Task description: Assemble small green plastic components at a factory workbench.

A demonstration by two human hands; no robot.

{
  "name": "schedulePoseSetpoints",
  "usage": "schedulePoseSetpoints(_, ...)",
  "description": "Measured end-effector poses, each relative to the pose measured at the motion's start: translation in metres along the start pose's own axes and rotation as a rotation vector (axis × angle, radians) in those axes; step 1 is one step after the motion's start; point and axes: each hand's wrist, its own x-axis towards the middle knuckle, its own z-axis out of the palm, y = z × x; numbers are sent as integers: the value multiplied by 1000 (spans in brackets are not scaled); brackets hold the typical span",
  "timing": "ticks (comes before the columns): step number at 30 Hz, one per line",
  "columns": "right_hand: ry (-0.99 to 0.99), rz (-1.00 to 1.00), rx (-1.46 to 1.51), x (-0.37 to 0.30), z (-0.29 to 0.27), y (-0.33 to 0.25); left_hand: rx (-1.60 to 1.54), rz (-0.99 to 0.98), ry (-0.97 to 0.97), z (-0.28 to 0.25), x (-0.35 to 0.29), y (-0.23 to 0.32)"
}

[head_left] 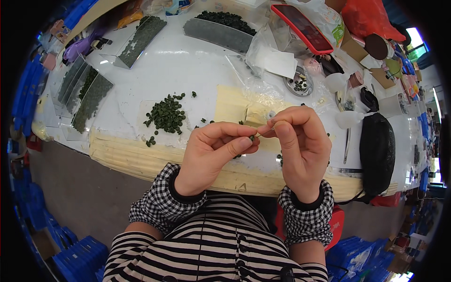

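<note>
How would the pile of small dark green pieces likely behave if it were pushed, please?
The pile would probably spread and scatter, as its pieces look loose, with strays lying nearby. Each piece is likely light, being tiny compared with the left hand.

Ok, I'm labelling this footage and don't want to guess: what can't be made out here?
All in the head view:
Green piece: full shape, partly covered by the left fingers.
Right fingers: exactly what sits between their tips, too small and blocked by the tips themselves.
Black pouch: contents, hidden by its own side.
Red bag: contents, hidden by its plastic.
</note>
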Motion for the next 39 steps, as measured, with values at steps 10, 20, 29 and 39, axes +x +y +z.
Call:
schedulePoseSetpoints(10, 252, -162, -366, 9, -16, 14, 77, 16, 20, -1, -1, 0)
schedulePoseSetpoints(20, 100, -228, -858, 9, -21, 15, -17, 12, 37, -2, -1, -2)
schedulePoseSetpoints(29, -85, -58, -1017, -39, -52, 7, -4, 46, 17, -1, -1, -3)
schedulePoseSetpoints(39, -165, -207, -1197, -47, -40, 6, 89, 75, 44, 2, -7, -3)
